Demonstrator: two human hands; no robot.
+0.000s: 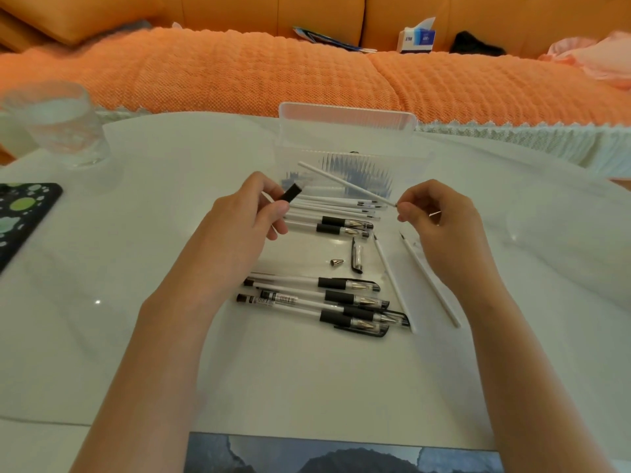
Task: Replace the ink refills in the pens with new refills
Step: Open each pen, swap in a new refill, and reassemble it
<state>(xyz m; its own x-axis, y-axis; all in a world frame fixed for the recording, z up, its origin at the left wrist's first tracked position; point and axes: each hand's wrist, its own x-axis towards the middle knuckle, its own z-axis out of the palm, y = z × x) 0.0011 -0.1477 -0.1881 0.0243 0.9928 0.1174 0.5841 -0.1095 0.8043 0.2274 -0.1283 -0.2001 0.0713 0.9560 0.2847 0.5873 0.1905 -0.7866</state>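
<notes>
Above the tabletop (307,387), your right hand (440,220) pinches a refill (345,184) by its tip, the tube slanting over the pens (341,221), while your left hand (246,216) curls round a barrel (292,193). Light, thin and probably bendy, the refill wants a gentle hold near its tip.

A thin white plastic refill (347,184) is slanting up and to the left, its tip end being pinched by the right hand (440,216). A white pen barrel with a black rubber grip (292,193) is sitting in the left hand (246,216), grip end raised. On the worktop (136,336), four capped white pens (338,297) are lying side by side nearest the person. Two bare white refills (392,279) are lying just to their right. A small metal cone tip (336,262) and a clear cap with a black clip (356,256) are resting between the capped pens and two uncapped pens (333,220).
</notes>
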